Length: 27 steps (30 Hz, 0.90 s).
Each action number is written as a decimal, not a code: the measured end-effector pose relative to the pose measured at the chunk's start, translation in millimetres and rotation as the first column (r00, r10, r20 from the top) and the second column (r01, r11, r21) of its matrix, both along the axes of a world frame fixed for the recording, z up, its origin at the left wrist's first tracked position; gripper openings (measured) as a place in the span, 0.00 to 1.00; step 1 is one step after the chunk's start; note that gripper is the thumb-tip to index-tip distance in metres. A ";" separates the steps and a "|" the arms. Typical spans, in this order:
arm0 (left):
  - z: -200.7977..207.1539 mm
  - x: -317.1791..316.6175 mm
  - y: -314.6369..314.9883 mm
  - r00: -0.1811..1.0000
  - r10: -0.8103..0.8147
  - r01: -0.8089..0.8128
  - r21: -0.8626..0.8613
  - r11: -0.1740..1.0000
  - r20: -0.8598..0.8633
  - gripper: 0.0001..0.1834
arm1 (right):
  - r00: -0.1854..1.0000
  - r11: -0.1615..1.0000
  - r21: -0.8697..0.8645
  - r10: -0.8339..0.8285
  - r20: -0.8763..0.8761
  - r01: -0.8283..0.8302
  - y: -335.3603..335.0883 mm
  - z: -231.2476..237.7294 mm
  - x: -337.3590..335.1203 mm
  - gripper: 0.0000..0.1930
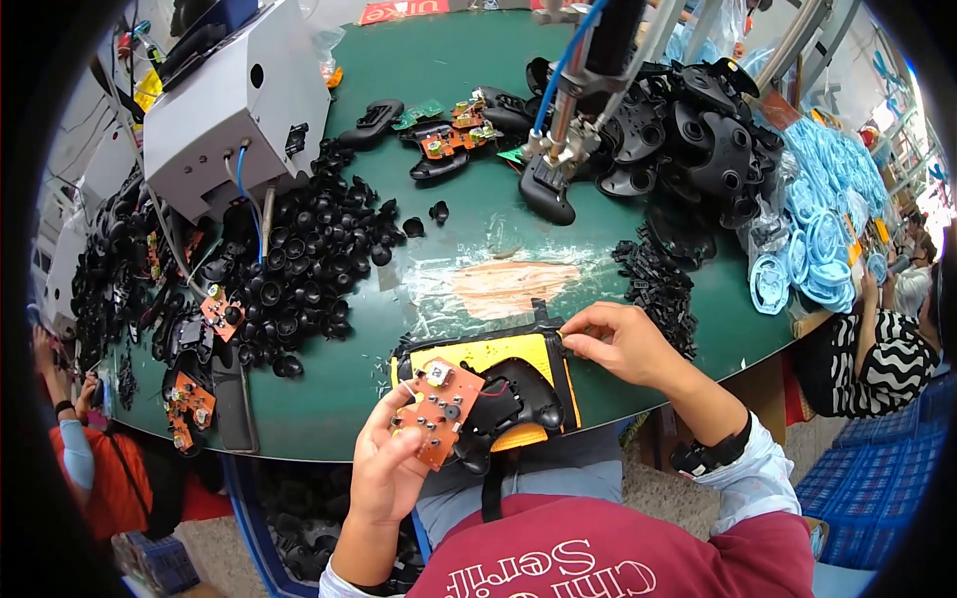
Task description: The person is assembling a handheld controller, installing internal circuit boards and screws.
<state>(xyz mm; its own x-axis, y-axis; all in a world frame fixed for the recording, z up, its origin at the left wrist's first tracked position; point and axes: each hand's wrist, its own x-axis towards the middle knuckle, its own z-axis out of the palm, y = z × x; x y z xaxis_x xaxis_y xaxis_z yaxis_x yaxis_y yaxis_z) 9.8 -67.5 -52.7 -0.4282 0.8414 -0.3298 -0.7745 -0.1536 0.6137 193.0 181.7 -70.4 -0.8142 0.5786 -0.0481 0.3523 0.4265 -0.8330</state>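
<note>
My left hand (384, 463) grips an orange-brown circuit board (435, 439) by its left edge. Small black buttons and a silver-and-white part stand on the board, and a thin red wire runs from it. Behind and right of the board, a black game controller shell (538, 401) lies on a yellow pad (469, 352) with a dark border, at the table's near edge. My right hand (633, 344) is at the pad's upper right corner, thumb and forefinger pinched together; what they hold, if anything, is too small to make out.
Black thumbstick caps (289, 264) are heaped left of centre, beside a grey machine box (224, 110). A metal press (563, 140) rises at the back. Right of it lie black controller shells (713, 149), small black parts (658, 289) and coiled light-blue cables (817, 249). Other people sit at both sides.
</note>
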 end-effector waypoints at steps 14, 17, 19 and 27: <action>-2.9 9.7 28.1 0.988 -0.053 0.037 -0.113 0.993 -0.144 0.25 | 0.956 0.665 -0.745 -0.182 -0.228 -0.051 -60.2 31.6 -21.7 0.07; -8.1 12.0 32.4 0.985 -0.014 -0.001 -0.090 0.996 -0.170 0.25 | 0.957 0.634 -0.771 -0.176 -0.229 -0.068 -71.7 24.8 -31.4 0.07; -7.9 13.0 34.0 0.987 -0.019 0.004 -0.087 0.996 -0.162 0.25 | 0.950 0.637 -0.767 -0.186 -0.249 -0.077 -75.9 20.7 -33.9 0.07; -6.0 16.9 35.2 0.882 -0.014 -0.031 -0.087 0.996 -0.471 0.24 | 0.928 0.705 -0.703 -0.193 -0.318 -0.094 -78.7 14.3 -36.4 0.05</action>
